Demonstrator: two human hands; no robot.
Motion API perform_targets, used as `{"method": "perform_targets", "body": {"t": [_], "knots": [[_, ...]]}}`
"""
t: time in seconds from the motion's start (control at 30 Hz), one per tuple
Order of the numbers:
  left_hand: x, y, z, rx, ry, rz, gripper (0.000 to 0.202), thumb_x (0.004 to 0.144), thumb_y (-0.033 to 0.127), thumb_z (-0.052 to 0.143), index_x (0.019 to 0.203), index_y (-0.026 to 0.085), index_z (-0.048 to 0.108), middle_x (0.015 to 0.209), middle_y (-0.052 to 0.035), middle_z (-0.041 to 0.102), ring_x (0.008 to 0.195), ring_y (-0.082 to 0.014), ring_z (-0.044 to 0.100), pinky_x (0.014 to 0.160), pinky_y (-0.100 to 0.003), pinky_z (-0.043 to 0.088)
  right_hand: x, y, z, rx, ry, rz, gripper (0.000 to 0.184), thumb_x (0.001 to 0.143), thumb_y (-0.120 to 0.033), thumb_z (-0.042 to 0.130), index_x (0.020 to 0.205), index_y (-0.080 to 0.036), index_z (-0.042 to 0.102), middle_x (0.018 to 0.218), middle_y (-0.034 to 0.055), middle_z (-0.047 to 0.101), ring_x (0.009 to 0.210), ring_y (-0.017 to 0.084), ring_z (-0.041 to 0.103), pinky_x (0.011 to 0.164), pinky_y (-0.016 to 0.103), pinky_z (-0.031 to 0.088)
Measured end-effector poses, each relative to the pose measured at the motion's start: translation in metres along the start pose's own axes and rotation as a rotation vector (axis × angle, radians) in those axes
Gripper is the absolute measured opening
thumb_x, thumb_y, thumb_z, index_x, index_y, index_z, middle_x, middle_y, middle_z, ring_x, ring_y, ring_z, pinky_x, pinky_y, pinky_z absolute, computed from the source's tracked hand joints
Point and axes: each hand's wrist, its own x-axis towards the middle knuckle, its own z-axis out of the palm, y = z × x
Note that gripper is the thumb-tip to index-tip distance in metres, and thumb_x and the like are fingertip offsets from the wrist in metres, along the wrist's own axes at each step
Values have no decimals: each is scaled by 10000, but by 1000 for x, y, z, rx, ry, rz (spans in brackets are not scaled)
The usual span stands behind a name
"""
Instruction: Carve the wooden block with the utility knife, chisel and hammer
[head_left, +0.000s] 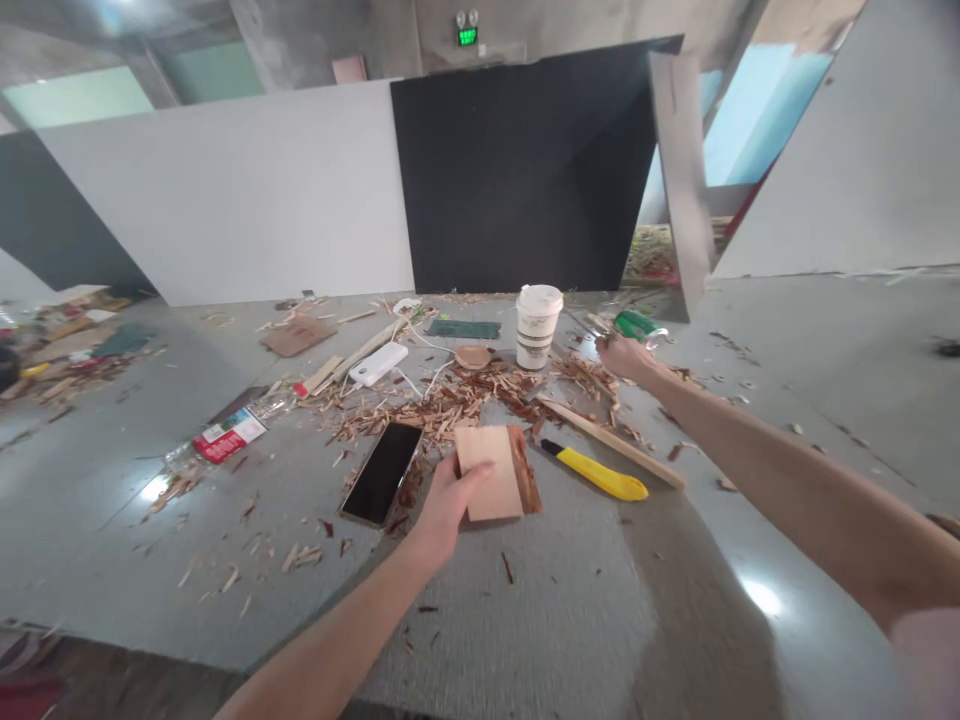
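My left hand (444,505) is closed around a block of wood (493,470), thumb on its pale flat face, held just above the grey floor. Bark shows on the block's right side. A black phone (381,472) lies just left of it. My right hand (624,356) reaches far forward with its fingers curled beside a green bottle (636,324); whether it grips the bottle is hidden. A yellow utility knife (596,472) and a long wooden strip (611,443) lie between my arms. Wood shavings (450,397) are heaped ahead.
A white paper cup with a lid (538,326) stands behind the shavings. A white power bank (377,363) with a cable, cardboard scraps (298,336) and a red-labelled plastic bottle (229,435) lie to the left. Black and white panels (525,170) close off the back.
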Motion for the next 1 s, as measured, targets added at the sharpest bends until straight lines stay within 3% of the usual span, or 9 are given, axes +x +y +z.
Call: {"method": "perform_targets", "body": {"t": [0.1, 0.2, 0.33, 0.37, 0.47, 0.57, 0.73, 0.9, 1.0], "knots": [[-4, 7, 2, -96, 6, 11, 575, 693, 372, 876, 1194, 154, 697, 1113, -116, 794, 1033, -291, 750, 838, -341, 575, -38, 9, -13, 157, 27, 190, 355, 1061, -438, 553, 1176, -120, 661, 1058, 95, 714, 854, 182, 700, 759, 354, 598], [-4, 8, 3, -158, 7, 15, 610, 683, 354, 887, 1216, 151, 670, 1155, -129, 785, 1053, -290, 750, 861, -350, 585, -98, 20, -21, 302, 77, 246, 478, 1112, -473, 300, 999, -141, 625, 792, 61, 680, 585, 135, 605, 554, 278, 502], [-1, 1, 3, -170, 23, 45, 641, 694, 350, 891, 1262, 178, 650, 1202, -125, 771, 1047, -271, 750, 833, -337, 592, -203, 19, -23, 439, 87, 234, 495, 1060, -619, 331, 843, -221, 531, 624, -10, 559, 475, 109, 495, 462, 239, 418], [-1, -2, 3, -159, 25, 60, 650, 705, 353, 887, 1283, 190, 639, 1222, -120, 765, 1054, -264, 747, 827, -332, 592, -230, 13, -23, 565, 63, 217, 500, 1033, -664, 377, 845, -227, 530, 622, -19, 540, 464, 106, 469, 437, 236, 390], [-2, -8, 5, -105, 38, 81, 662, 737, 351, 863, 1332, 220, 604, 1266, -106, 746, 1059, -254, 739, 810, -325, 589, -306, -14, -26, 837, -186, 280, 557, 938, -779, 494, 925, -229, 582, 677, -28, 518, 472, 93, 433, 385, 215, 319], [-4, -12, 7, -60, 61, 111, 613, 739, 341, 849, 1295, 216, 625, 1256, -100, 750, 1069, -256, 734, 855, -334, 581, -358, -43, -28, 1095, -506, 452, 599, 892, -819, 536, 984, -233, 612, 677, -54, 458, 439, 59, 316, 361, 195, 241], [-6, -13, 6, 107, 39, 276, 459, 769, 335, 820, 1181, 175, 696, 1155, -109, 776, 1047, -284, 729, 885, -346, 559, -385, -62, -26, 1324, -588, 596, 604, 831, -819, 628, 957, -228, 624, 635, -73, 389, 442, 45, 256, 373, 191, 211], [-12, -6, 2, 264, 0, 385, 293, 810, 319, 782, 1065, 180, 751, 1082, -93, 789, 1012, -277, 716, 878, -335, 533, -384, -67, -18, 1357, -510, 567, 568, 879, -786, 605, 963, -225, 616, 664, -67, 409, 465, 46, 290, 416, 194, 209], [-16, -2, 2, 395, 43, 452, 149, 825, 318, 764, 921, 205, 748, 910, -42, 754, 859, -229, 667, 782, -293, 474, -382, -75, -14, 1297, -479, 523, 559, 907, -791, 560, 947, -234, 583, 693, -61, 411, 493, 58, 311, 430, 194, 194]]}}
